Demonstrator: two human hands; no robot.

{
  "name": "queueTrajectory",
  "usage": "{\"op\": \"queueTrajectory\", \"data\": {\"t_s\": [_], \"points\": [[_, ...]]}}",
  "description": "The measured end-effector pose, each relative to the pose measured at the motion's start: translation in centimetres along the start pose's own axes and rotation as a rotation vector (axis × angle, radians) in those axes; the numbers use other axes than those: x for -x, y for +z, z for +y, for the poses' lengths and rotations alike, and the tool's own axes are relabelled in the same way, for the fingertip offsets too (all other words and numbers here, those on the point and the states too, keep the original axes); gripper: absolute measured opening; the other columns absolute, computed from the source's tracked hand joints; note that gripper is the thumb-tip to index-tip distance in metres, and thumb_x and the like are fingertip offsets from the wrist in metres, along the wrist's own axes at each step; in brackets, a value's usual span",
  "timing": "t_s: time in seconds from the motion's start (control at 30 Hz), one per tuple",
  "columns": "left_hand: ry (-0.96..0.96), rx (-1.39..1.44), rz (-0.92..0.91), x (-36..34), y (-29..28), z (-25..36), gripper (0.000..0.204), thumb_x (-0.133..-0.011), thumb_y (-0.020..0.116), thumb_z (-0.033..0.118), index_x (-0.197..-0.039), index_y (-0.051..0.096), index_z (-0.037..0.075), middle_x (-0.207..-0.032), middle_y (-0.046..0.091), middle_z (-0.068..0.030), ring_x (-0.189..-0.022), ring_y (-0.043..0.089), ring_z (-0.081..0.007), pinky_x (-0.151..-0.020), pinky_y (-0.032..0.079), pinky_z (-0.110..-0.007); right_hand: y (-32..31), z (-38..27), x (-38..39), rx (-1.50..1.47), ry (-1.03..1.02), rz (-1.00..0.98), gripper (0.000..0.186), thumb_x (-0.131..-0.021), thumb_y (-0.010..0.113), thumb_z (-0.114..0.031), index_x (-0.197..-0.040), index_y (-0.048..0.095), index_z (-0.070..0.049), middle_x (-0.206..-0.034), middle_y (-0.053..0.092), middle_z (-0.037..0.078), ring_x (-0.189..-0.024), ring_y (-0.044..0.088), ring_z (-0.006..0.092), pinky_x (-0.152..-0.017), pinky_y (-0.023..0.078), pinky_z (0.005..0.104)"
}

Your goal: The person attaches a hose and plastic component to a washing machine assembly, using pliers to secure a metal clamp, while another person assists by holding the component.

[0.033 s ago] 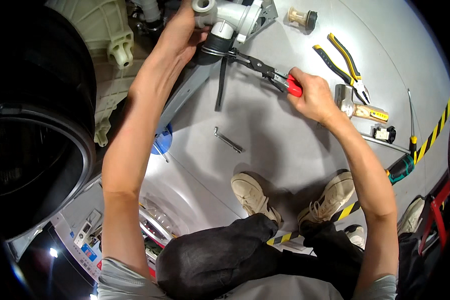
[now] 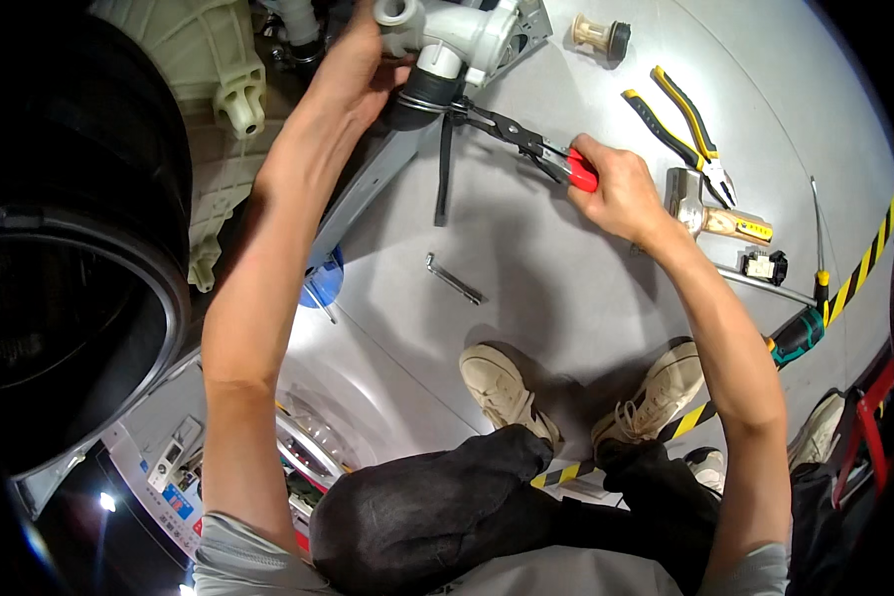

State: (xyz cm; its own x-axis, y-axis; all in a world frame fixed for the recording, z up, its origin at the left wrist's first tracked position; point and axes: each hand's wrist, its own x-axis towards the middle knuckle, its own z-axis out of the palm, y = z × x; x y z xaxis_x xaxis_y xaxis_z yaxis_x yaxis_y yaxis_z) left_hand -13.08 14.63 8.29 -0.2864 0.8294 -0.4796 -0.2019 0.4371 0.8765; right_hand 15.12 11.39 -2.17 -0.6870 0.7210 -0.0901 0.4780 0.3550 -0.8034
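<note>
At the top, my left hand (image 2: pixel 366 72) grips the white plastic pump housing (image 2: pixel 447 28), its fingers partly hidden behind it. A short black rubber hose (image 2: pixel 419 112) hangs below the housing with a metal clamp (image 2: pixel 429 101) around it. My right hand (image 2: pixel 614 194) is closed on red-handled clamp pliers (image 2: pixel 526 139), whose jaws are at that clamp. A black strip (image 2: pixel 442 179) dangles beside them. A grey metal rail (image 2: pixel 353 204) runs behind the hose, next to cream plastic parts (image 2: pixel 219 179) and a large black drum seal (image 2: pixel 174 283).
On the floor lie pliers (image 2: pixel 680 124), a hammer (image 2: pixel 730 223), a filter (image 2: pixel 598 38), a socket wrench (image 2: pixel 454 280), screwdrivers (image 2: pixel 819 288) and a small black-and-white part (image 2: pixel 765 266). Striped tape (image 2: pixel 864 258) crosses the right side. A red metal frame (image 2: pixel 869 417) and another person's shoe (image 2: pixel 817 427) are at right.
The pump housing and my right hand have shifted very slightly left, and the lower end of the black strip has swung a little to the right and down.
</note>
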Motion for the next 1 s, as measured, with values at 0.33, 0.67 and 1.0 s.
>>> {"op": "queueTrajectory", "data": {"t_s": [0.33,0.67,1.0], "points": [[0.113,0.084,-0.084,0.2,-0.7,-0.9,0.026,-0.101,0.050,0.035,-0.113,0.060,0.014,-0.106,0.067,-0.0034,-0.096,0.066,-0.0165,-0.078,0.056,-0.034,-2.4,-3.3,1.1,0.117,0.042,0.014,0.023,-0.076,0.067,-0.014,-0.094,0.058,-0.003,-0.078,0.065,0.019,-0.074,0.064,0.0403,-0.069,0.050,0.0483],[0.062,0.030,0.179,0.5,0.6,-0.9,0.036,-0.102,0.047,0.040,-0.110,0.065,0.010,-0.096,0.068,-0.0043,-0.082,0.064,-0.0144,-0.064,0.052,-0.031,-4.4,-5.0,1.7,0.157,0.116,-0.032,0.021,-0.076,0.065,-0.013,-0.093,0.056,-0.003,-0.075,0.064,0.021,-0.073,0.064,0.0418,-0.067,0.050,0.0480],[-0.100,-0.268,-0.085,-0.9,1.3,-0.5,0.042,-0.095,0.057,0.043,-0.100,0.071,0.003,-0.091,0.071,-0.0036,-0.083,0.064,-0.0147,-0.073,0.049,-0.027,2.5,-5.3,4.3,0.044,0.233,0.117,0.022,-0.076,0.065,-0.016,-0.090,0.056,-0.004,-0.074,0.065,0.020,-0.070,0.065,0.0421,-0.066,0.052,0.0501]]}}
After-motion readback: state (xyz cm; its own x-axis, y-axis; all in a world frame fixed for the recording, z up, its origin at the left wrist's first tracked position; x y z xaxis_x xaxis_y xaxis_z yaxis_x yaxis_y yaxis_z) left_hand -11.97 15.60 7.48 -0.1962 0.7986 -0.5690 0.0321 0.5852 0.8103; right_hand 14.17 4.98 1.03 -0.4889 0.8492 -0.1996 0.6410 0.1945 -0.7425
